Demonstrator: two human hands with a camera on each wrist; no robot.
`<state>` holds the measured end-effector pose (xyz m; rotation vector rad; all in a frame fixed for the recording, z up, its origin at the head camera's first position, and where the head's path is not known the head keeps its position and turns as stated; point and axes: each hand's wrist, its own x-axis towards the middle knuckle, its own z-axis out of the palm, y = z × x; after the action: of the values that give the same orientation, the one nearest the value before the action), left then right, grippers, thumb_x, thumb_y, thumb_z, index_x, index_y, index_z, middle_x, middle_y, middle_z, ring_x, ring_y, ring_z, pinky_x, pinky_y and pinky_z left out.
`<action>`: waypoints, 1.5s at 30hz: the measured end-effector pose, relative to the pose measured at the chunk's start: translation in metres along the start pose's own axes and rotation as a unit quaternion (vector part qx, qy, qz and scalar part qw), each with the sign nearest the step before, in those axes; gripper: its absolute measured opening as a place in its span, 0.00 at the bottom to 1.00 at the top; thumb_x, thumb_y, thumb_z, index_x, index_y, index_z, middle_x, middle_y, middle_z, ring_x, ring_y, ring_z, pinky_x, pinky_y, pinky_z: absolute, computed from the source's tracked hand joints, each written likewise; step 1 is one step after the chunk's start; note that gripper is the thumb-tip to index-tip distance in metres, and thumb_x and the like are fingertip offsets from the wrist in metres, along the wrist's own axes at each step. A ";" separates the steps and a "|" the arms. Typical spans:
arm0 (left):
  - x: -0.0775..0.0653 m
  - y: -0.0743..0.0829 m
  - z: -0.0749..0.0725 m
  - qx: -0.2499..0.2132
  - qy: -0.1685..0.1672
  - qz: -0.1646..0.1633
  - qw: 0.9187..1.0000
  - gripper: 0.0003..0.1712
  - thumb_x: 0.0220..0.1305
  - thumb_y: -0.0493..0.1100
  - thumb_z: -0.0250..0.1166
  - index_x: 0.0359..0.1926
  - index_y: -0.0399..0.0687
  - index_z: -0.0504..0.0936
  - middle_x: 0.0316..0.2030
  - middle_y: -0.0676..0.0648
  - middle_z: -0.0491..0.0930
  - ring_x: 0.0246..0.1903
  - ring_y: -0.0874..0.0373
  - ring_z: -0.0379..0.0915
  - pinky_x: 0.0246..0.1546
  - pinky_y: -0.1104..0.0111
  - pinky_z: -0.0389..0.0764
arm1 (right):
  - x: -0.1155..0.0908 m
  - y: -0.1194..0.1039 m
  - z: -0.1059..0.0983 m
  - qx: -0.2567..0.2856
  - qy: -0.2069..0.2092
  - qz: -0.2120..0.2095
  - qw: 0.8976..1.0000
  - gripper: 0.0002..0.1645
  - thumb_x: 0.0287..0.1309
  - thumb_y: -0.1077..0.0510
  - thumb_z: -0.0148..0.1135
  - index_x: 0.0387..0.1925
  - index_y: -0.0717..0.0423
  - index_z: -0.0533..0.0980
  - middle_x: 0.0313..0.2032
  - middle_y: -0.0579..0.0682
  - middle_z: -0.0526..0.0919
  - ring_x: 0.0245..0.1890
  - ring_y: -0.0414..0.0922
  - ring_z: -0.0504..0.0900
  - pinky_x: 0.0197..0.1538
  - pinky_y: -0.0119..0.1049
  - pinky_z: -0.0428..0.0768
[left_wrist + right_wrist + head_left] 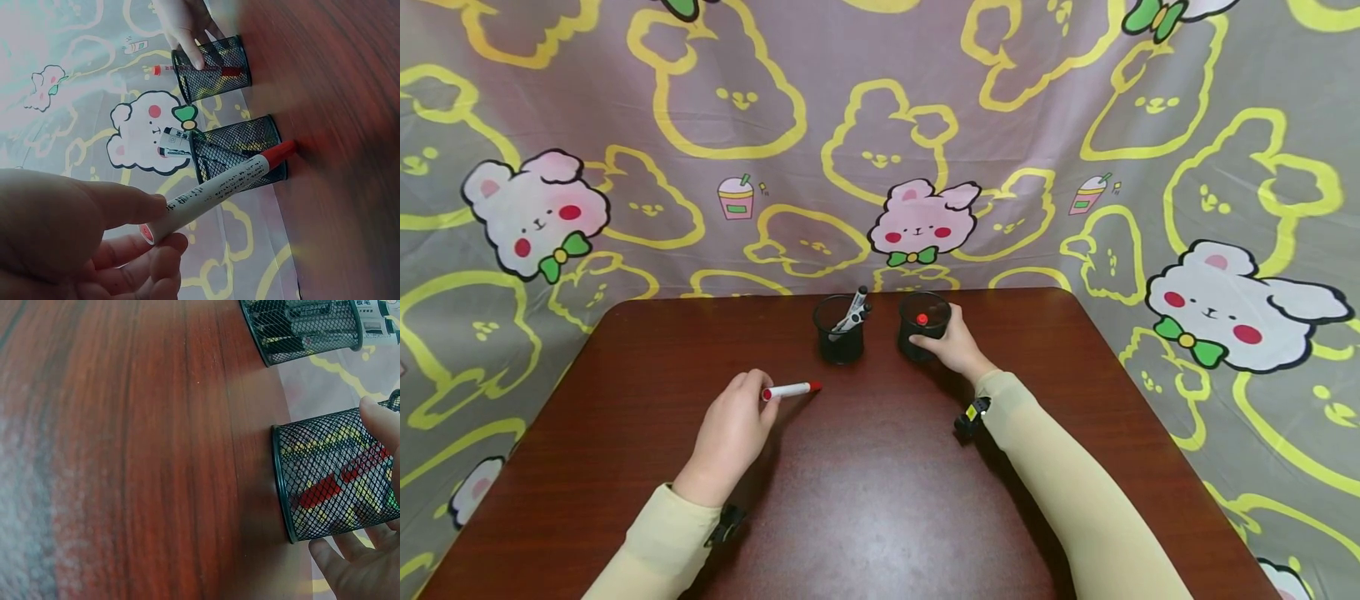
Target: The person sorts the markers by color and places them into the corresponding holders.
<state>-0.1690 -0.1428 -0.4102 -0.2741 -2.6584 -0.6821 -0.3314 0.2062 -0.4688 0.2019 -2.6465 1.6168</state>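
My left hand (733, 433) pinches a white marker (790, 390) with a red cap between thumb and fingers, above the table left of centre. In the left wrist view the marker's red cap (279, 152) points away from the hand, across the nearer pen cup. My right hand (958, 346) grips the right-hand black mesh pen cup (916, 343), thumb on one side and fingers on the other. Inside that cup stands a red-and-white marker (164, 70). The left-hand mesh pen cup (841, 348) holds white markers (854, 312) with black ends; no hand touches it.
Both cups stand side by side near the far edge of the brown wooden table (865, 483). Behind and beside the table hangs a patterned cloth (820, 183) with cartoon animals. A small black camera sits on each wrist.
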 end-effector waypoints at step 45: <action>0.007 0.024 -0.027 -0.011 0.044 0.035 0.998 0.13 0.62 0.35 0.74 0.41 0.37 0.78 0.32 0.41 0.80 0.26 0.51 0.71 0.27 0.59 0.76 | -0.002 -0.002 0.000 0.005 0.003 0.006 1.000 0.52 0.56 0.55 0.78 0.70 0.61 0.54 0.66 0.62 0.68 0.69 0.57 0.70 0.75 0.54 0.66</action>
<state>-0.1598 -0.1354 -0.3754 -0.3333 -2.5477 -0.6846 -0.3287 0.2054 -0.4674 0.1811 -2.6412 1.6311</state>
